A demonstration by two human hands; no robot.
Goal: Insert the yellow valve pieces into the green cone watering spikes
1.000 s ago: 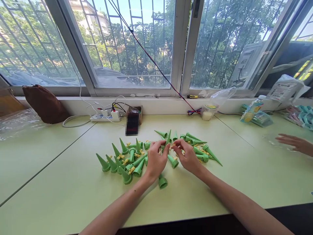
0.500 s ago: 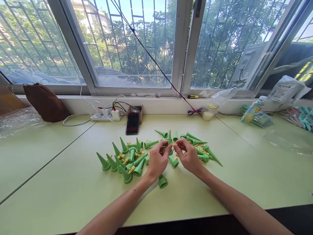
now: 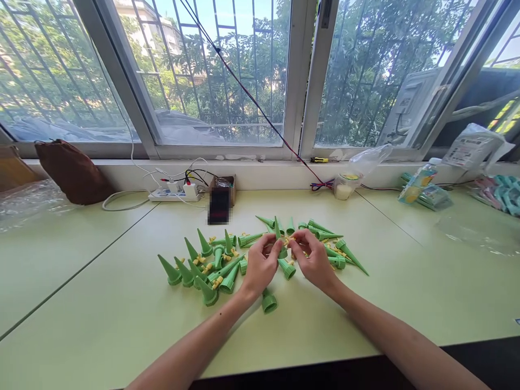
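Note:
My left hand [image 3: 260, 264] is closed around a green plastic cone spike [image 3: 278, 229], held point up with a slight lean to the left. Close to its right, my right hand [image 3: 314, 261] pinches a small yellow plastic valve [image 3: 288, 241], partly covered by the fingertips. Whether valve and spike touch is too small to tell. Left of my hands stand several green spikes [image 3: 168, 271] with yellow valves [image 3: 217, 282] among them. More spikes [image 3: 352, 257] lie on their sides to the right. One spike with its open cap end [image 3: 268, 303] showing lies below my left wrist.
The pale green table [image 3: 101, 303] runs up to the window sill. Along the back are a brown bag [image 3: 75, 173], a power strip [image 3: 174, 196], a small box with a blurred dark object [image 3: 219, 206], a jar [image 3: 345, 187] and a drink bottle [image 3: 420, 181].
The spike in my left hand has tilted a little to the left and its tip sits slightly apart from my right fingers. My right hand stays almost in place, still pinching the valve.

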